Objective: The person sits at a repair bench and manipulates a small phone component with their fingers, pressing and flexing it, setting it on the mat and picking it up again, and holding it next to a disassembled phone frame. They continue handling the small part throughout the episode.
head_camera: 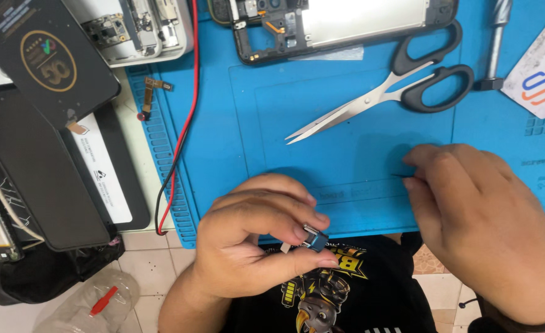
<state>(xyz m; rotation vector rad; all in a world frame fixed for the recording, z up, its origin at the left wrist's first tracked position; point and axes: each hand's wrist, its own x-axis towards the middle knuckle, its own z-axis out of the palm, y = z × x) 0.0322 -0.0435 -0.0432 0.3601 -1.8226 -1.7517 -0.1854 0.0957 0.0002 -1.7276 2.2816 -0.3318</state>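
Blue silicone repair mat (pixel 346 123) covers most of the bench, matte, moulded with shallow rectangular outlines and a ribbed left edge. Left of it, glossy black flat panels (pixel 32 160) stacked and overlapping, one with a white label strip. At the mat's top edge, an opened smartphone (pixel 334 24), back off, black frame, silvery metal plate, small boards showing. A second opened device in a pale frame (pixel 143 31) sits top left. Scissors (pixel 389 92) lie on the mat, bright steel blades slightly parted, black plastic loops, tips pointing lower left. Thin red and black wires (pixel 180 129) run down the mat's left border. Metal tool shaft (pixel 497 43) top right, beside a white card (pixel 543 68). Clear plastic bottle (pixel 93 302) down on the tiled floor. My left hand (pixel 254 246) is over my lap just off the mat's near edge, thumb and fingers pinched tight on a small boxy component (pixel 314 237), blue-grey metal, with a pale stub at its left. My right hand (pixel 469 216) hovers over the mat's near right, fingertips closed on a thin dark pointed tool (pixel 402 176), only its tip showing, well apart from the component.
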